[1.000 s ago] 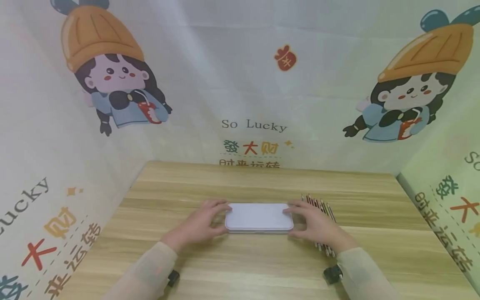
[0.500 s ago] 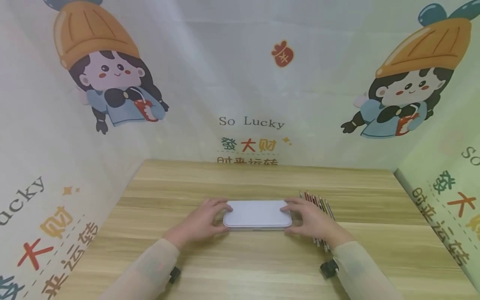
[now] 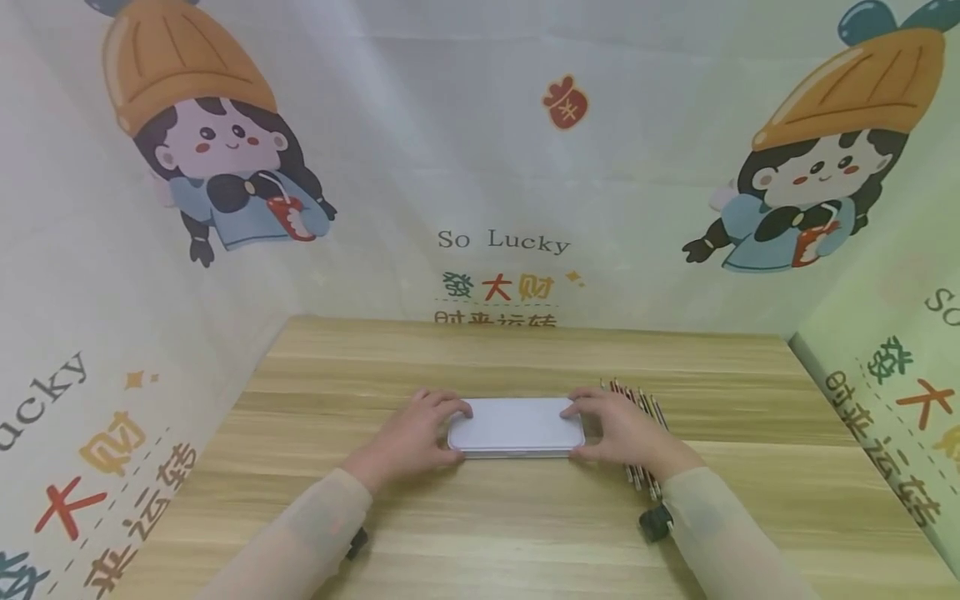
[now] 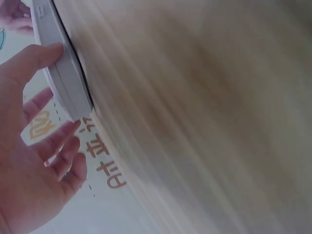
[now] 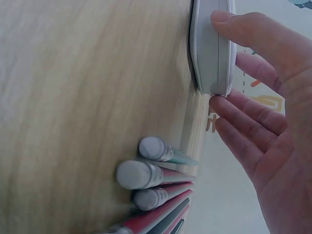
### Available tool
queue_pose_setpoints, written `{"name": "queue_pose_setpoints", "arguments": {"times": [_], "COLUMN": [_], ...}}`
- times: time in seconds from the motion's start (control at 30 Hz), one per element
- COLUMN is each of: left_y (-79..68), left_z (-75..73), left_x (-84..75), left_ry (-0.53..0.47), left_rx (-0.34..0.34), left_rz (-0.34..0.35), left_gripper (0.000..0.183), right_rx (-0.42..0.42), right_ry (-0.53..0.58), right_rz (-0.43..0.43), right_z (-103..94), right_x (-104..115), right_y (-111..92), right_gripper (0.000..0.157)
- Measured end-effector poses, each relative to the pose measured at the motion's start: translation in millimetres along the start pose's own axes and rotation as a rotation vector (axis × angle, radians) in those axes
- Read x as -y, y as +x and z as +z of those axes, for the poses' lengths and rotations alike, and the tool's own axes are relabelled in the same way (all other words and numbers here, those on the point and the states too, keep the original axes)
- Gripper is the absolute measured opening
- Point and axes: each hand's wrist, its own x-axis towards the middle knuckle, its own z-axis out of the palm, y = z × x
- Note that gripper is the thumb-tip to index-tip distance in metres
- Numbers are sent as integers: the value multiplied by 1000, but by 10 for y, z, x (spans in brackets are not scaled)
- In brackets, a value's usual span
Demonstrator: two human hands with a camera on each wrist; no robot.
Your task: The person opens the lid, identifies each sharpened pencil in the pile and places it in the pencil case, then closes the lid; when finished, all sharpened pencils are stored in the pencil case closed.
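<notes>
A closed white pencil case (image 3: 516,427), flat and oblong with rounded corners, lies lengthwise before me on the table in the head view. My left hand (image 3: 411,435) grips its left end, index finger over the lid's corner. Gripping the right end the same way is my right hand (image 3: 621,429). In the left wrist view the thumb (image 4: 50,54) presses the front side of the case (image 4: 68,83), other fingers behind it. The right thumb (image 5: 224,16) likewise touches the front side in the right wrist view, with fingertips at the far edge.
Several pencils with white eraser ends (image 5: 134,174) lie side by side to the right of the case, partly hidden under my right forearm in the head view. Wood-grain table (image 3: 465,533) spreads all around. A printed cloth (image 3: 420,167) hangs behind and at both sides.
My left hand has shifted slightly right, its fingers reaching further over the case's end. The right hand keeps its hold. The head view has tilted slightly, and the case stays closed.
</notes>
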Motion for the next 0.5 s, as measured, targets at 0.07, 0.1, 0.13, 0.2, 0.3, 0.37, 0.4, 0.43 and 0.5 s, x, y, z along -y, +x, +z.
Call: {"name": "queue_pose_setpoints", "arguments": {"times": [0.07, 0.1, 0.13, 0.2, 0.3, 0.37, 0.4, 0.43, 0.5], "left_y": [14, 20, 23, 27, 34, 41, 46, 52, 67], "left_z": [14, 22, 28, 29, 22, 12, 11, 11, 19], "left_x": [-6, -7, -9, -16, -24, -30, -31, -30, -29], "left_ry": [45, 61, 72, 74, 63, 53, 50, 48, 44], "left_rx": [-12, -20, -28, -35, -33, -27, -24, -21, -24], "left_rz": [9, 11, 14, 10, 0, 3, 5, 7, 11], "left_gripper": [56, 56, 56, 55, 56, 57, 58, 58, 59], "right_rx": [3, 5, 6, 5, -2, -5, -7, -7, -8], "right_ry": [-1, 3, 6, 2, -5, -10, -4, 3, 8], "right_rz": [-10, -12, -15, -28, -44, -49, -48, -46, -44], "right_z": [-6, -10, -13, -14, -13, -11, -13, -16, -22], "right_x": [0, 4, 5, 2, -10, -24, -28, -32, -45], "right_y": [12, 18, 24, 36, 51, 55, 54, 52, 49], "right_gripper": [49, 49, 49, 49, 48, 48, 49, 49, 51]}}
